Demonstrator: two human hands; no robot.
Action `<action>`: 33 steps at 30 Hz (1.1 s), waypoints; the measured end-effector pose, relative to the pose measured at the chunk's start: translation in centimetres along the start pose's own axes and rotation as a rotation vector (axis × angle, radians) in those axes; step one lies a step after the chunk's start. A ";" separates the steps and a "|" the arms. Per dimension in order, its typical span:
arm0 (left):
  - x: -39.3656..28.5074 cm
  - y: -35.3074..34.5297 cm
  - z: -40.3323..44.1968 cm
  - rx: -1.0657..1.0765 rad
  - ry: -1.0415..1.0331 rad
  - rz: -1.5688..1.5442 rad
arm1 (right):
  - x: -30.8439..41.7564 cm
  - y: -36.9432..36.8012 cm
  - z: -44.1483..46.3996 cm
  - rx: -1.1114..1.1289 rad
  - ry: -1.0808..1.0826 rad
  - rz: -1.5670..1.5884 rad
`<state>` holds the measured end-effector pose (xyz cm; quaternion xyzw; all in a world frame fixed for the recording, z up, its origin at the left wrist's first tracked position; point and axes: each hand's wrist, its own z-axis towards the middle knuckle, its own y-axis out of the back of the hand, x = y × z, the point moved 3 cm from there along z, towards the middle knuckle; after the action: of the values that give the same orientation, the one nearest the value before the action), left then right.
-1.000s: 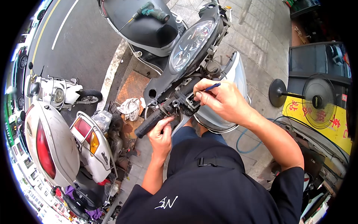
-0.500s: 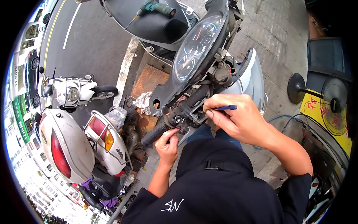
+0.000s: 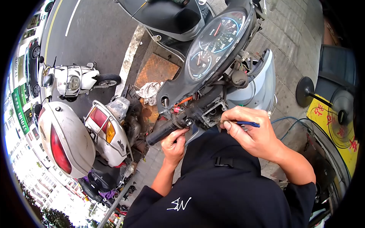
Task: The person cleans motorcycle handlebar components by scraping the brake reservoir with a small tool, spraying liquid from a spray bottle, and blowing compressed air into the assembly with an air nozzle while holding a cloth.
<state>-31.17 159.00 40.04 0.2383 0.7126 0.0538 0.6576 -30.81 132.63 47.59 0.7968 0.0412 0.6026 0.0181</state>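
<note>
The scooter's handlebar has a black rubber grip [image 3: 159, 132] and an opened rectangular housing [image 3: 215, 113], dark inside. My right hand [image 3: 249, 131] is closed around a slim tool with a blue handle [image 3: 249, 124], just beside the housing; the fingers hide its tip. Curled under the handlebar near a shiny bolt [image 3: 189, 122], my left hand [image 3: 174, 144] has its index finger and thumb pressed together. Whatever they pinch is hidden. A silvery lever [image 3: 195, 133] lies close to those fingertips. Above sits the speedometer cluster [image 3: 215, 45], partly detached, with wiring exposed beneath.
A black seat [image 3: 171, 19] carries a power drill, cut off by the top edge. White scooters [image 3: 70, 81] stand at the left. A crumpled rag [image 3: 149, 92] lies by a rusty plate [image 3: 156, 70]. At right are a fan [image 3: 338, 114] and a yellow sign [image 3: 317, 110].
My right hand has drawn back from the housing with the blue-handled tool, baring more of the housing. My left hand keeps its place under the handlebar. The view has shifted slightly.
</note>
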 end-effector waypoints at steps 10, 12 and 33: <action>0.1 0.2 0.2 0.028 0.023 -0.019 | 0.8 -0.9 0.0 -0.070 0.276 -0.241; 0.1 0.2 0.1 0.039 0.040 -0.047 | 1.0 -0.5 -0.1 -0.132 0.255 -0.274; -0.3 -0.1 1.0 0.102 -0.039 -0.147 | -1.0 -1.0 -0.1 -0.151 -0.309 0.162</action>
<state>-30.22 158.52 40.12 0.2196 0.7171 -0.0358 0.6605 -31.18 133.51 46.60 0.8768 -0.0714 0.4742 0.0354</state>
